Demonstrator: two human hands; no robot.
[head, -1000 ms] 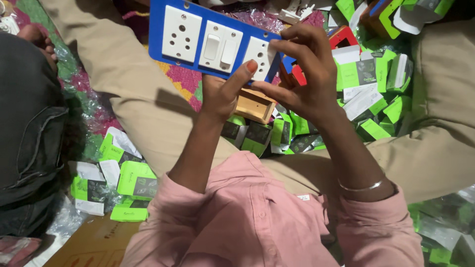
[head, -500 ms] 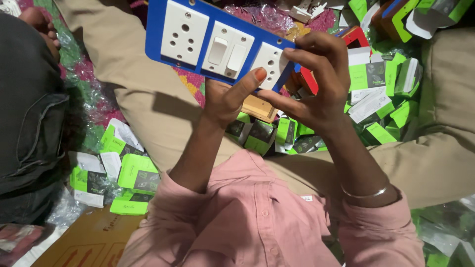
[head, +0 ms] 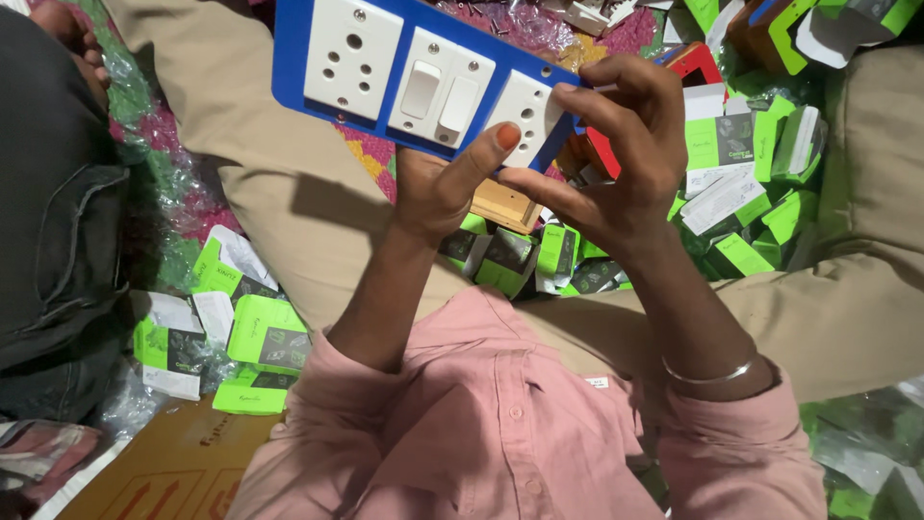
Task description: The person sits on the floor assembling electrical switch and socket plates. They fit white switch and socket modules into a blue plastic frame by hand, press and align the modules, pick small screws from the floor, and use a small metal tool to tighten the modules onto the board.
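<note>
Holding blue rectangular plastic switchboard plate (head: 423, 82) up over lap: left hand (head: 438, 188) closed on its near edge, thumb pressed on right white socket module (head: 527, 117). Right hand (head: 616, 159) fingers curled round the plate's right end. Since a second ago plate has tilted, thumb shifted onto socket. Beyond, green-white cartons (head: 746, 173) lie loose on floor, shut.

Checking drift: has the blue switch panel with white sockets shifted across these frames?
Yes, slightly. The blue rectangular switch panel with white sockets has slid left and up against the tan trouser leg; both hands keep their grip at its right end.
</note>
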